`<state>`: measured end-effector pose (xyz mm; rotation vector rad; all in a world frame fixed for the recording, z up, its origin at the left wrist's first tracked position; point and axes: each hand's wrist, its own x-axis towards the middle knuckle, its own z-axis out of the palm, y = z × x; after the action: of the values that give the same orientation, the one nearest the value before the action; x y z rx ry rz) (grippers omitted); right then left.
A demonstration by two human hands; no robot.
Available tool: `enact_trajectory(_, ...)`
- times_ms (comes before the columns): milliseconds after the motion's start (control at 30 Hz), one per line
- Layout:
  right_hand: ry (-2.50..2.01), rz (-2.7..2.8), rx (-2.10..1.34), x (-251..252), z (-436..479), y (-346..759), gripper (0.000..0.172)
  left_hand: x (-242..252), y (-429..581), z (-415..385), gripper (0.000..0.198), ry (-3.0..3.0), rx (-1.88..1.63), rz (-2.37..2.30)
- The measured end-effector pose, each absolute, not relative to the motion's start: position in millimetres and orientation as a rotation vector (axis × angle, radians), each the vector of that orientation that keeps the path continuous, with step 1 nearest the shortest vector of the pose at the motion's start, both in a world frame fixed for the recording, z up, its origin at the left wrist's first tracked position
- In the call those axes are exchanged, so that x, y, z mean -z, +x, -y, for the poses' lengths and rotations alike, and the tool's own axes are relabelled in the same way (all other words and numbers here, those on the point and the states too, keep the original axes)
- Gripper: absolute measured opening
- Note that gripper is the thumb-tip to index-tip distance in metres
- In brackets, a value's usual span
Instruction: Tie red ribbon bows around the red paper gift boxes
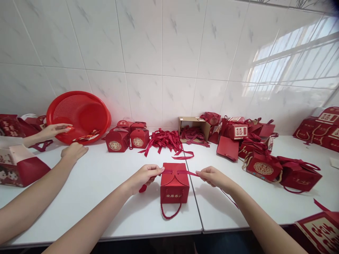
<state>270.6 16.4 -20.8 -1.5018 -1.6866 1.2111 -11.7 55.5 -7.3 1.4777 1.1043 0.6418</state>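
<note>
A small red gift box (174, 194) with gold characters stands upright in front of me, its curved top flaps folded together. A rope handle (171, 216) hangs down its near side onto the table. Dark red ribbon (189, 173) runs through holes in the top. At the box's left edge, my left hand (148, 173) pinches one end of that ribbon, with a tail hanging below the fingers. To the right, my right hand (214, 176) pinches the other end, and the ribbon between hand and box is drawn out nearly straight.
A pile of loose ribbons (164, 140) lies behind the box, beside a cardboard box (205, 128) of more ribbons. Several red boxes (116, 141) stand back left; others (265, 167) cluster right. At left, a co-worker's hands (72, 151) are by a tilted red basket (106, 116).
</note>
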Motion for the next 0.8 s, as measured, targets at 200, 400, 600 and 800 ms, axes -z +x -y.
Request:
enact_trajectory(200,-1.475,1.657,-0.650,33.3,-9.4,274.4,0.024,19.8,-24.9,-45.2,0.038,1.890,-1.112,-1.432)
enact_trajectory(400,-1.384,1.888,-1.248,22.5,11.4,257.4,0.028,23.4,-29.2,-20.4,0.051,2.021,-0.661,-1.439)
enact_trajectory(600,-1.263,1.359,-1.272,48.5,7.8,242.2,0.049,18.9,-21.4,-34.2,0.040,1.400,-1.069,-1.254)
enact_trajectory(800,-0.792,0.742,-1.256,37.3,-4.0,248.1,0.042,-12.6,-21.1,-39.8,0.037,0.971,-1.461,-0.878)
